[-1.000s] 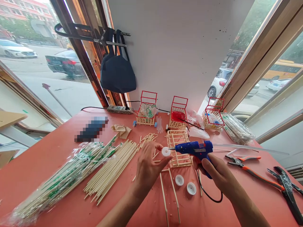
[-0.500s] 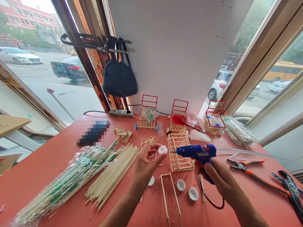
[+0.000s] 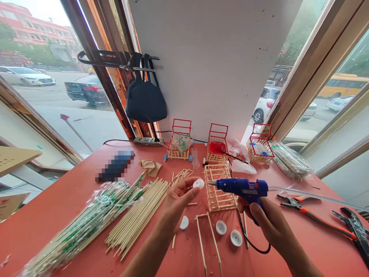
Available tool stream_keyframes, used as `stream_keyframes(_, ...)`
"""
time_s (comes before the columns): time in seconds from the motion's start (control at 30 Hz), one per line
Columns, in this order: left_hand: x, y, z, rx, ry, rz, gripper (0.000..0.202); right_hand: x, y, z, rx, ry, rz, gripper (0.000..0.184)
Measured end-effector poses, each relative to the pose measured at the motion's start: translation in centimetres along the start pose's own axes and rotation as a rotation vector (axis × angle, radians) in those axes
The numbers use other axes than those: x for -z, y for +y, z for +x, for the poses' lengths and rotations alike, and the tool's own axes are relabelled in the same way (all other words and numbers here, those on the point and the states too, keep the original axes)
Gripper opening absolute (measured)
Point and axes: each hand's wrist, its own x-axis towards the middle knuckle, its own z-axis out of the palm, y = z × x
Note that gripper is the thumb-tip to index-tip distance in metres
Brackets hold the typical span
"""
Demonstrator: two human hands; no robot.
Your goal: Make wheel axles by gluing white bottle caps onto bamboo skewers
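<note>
My left hand (image 3: pixel 176 200) pinches a small white bottle cap (image 3: pixel 198 184) between thumb and fingertips, raised above the red table (image 3: pixel 57 200). In my right hand (image 3: pixel 265 223) is a blue hot glue gun (image 3: pixel 243 188), its nozzle pointing left a short way from the cap, its black cord (image 3: pixel 250 246) looping down. Just behind the nozzle lies a wooden stick cage frame (image 3: pixel 217 188). Three more white caps (image 3: pixel 221 227) rest on the table below, beside a U-shaped stick frame (image 3: pixel 207 242).
Bundles of wooden sticks (image 3: pixel 135 215) and wrapped chopsticks (image 3: pixel 80 227) lie at left. Three red-topped stick carts (image 3: pixel 217 144) stand at the wall. Orange pliers (image 3: pixel 305 209) and black cutters (image 3: pixel 353 229) lie at right. A dark bag (image 3: pixel 145 96) hangs above, with a power strip (image 3: pixel 148 141) below it.
The cap has come away from the glue gun's nozzle, a gap now between them. A third white cap has come into sight on the table below my left hand.
</note>
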Motion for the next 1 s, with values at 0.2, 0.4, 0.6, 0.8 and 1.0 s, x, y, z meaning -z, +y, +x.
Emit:
stream_keyframes(0.2,0.1,0.3,0.1,-0.034,-0.018,0.088,0.035,0.1,0.7,-0.1,-0.012,0.005,0.014,0.053)
stream_keyframes(0.4,0.3,0.3,0.4,0.031,-0.003,0.022,0.035,0.1,0.4,0.0,-0.008,0.030,0.021,0.053)
stream_keyframes(0.6,0.2,0.9,0.6,0.093,-0.076,-0.175,0.032,0.0,-0.4,0.3,0.028,0.005,0.039,0.052)
stream_keyframes(0.8,0.3,1.8,0.6,0.159,-0.178,-0.310,0.026,0.1,-1.5,0.5,0.016,-0.014,0.068,0.054)
stream_keyframes(1.0,0.2,1.3,0.5,0.260,-0.263,-0.359,0.031,0.2,-2.9,0.5,0.021,-0.054,0.030,0.061)
